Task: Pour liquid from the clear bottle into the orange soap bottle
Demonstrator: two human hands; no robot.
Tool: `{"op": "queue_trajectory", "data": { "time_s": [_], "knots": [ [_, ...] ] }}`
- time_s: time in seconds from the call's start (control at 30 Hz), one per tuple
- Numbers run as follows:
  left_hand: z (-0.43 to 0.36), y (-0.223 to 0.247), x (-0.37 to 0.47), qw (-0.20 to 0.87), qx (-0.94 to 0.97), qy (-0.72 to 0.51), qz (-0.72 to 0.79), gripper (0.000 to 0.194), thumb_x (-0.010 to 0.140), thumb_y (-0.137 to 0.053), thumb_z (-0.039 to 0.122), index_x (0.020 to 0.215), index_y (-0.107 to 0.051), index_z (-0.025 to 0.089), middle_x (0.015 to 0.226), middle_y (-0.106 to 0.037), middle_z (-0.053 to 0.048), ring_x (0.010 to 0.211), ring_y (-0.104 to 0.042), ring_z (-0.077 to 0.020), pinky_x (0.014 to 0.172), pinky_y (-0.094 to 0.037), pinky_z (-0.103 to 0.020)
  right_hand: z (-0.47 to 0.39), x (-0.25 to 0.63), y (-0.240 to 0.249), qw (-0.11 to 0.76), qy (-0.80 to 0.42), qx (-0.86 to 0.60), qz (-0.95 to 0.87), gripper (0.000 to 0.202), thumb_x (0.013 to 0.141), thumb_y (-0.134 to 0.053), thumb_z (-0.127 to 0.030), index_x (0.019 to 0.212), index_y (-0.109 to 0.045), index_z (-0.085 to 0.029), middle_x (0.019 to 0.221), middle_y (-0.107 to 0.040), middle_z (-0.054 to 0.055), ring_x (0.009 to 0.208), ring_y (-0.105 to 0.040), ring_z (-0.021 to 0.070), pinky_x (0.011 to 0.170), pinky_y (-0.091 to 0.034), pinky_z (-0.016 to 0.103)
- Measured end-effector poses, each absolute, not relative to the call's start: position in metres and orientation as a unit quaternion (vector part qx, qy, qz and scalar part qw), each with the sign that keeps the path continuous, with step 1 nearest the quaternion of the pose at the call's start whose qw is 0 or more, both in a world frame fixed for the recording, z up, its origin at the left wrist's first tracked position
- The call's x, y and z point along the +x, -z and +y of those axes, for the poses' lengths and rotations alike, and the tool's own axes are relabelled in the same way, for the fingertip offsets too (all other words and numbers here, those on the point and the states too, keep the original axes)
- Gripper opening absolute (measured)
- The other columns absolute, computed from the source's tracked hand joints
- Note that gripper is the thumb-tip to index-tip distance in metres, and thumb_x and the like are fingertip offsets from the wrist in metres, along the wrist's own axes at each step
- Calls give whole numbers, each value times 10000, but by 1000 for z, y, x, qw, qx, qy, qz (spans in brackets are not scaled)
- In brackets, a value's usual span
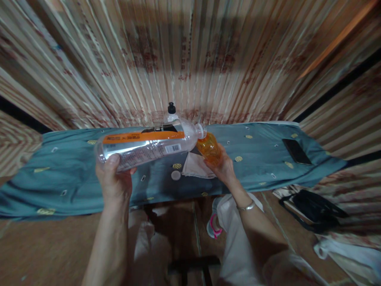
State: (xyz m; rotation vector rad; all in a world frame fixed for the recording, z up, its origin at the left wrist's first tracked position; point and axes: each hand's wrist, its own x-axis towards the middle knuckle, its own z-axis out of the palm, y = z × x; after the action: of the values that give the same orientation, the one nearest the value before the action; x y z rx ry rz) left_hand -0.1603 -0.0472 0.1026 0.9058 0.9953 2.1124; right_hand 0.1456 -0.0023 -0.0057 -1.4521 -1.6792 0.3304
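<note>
My left hand grips the base end of a large clear plastic bottle with an orange and silver label. The bottle lies nearly level in the air, its uncapped neck pointing right. Held in my right hand is a small orange see-through bottle, tilted, its upper end right by the large bottle's mouth. Whether the two touch, I cannot tell. Below them a white round cap and a pale cloth lie on the table. Behind the large bottle stands a clear bottle with a black top.
A blue-green patterned cloth covers the table. On its right side lies a black phone. A dark bag rests on the floor at the right. Striped curtains hang close behind the table.
</note>
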Motion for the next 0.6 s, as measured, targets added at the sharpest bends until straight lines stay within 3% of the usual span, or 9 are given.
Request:
{"op": "queue_trajectory", "data": {
  "time_s": [0.4, 0.6],
  "knots": [
    [-48, -104, -159, 307, 343, -804, 376, 549, 566, -858, 430, 1069, -769, 229, 748, -586, 5, 581, -474, -127, 367, -251, -164, -3, 146, 6, 434, -136, -588, -670, 749, 767, -800, -394, 1461, -586, -208, 1381, -778, 151, 1221, -777, 366, 1021, -659, 524],
    [-48, -103, -160, 302, 357, -796, 383, 605, 596, -851, 468, 1144, -759, 229, 860, -672, -36, 603, -477, -128, 405, -245, -181, -3, 145, 6, 433, -131, -586, -672, 700, 777, -798, -397, 1427, -605, -223, 1366, -783, 143, 1218, -779, 368, 1001, -668, 514]
  ]
}}
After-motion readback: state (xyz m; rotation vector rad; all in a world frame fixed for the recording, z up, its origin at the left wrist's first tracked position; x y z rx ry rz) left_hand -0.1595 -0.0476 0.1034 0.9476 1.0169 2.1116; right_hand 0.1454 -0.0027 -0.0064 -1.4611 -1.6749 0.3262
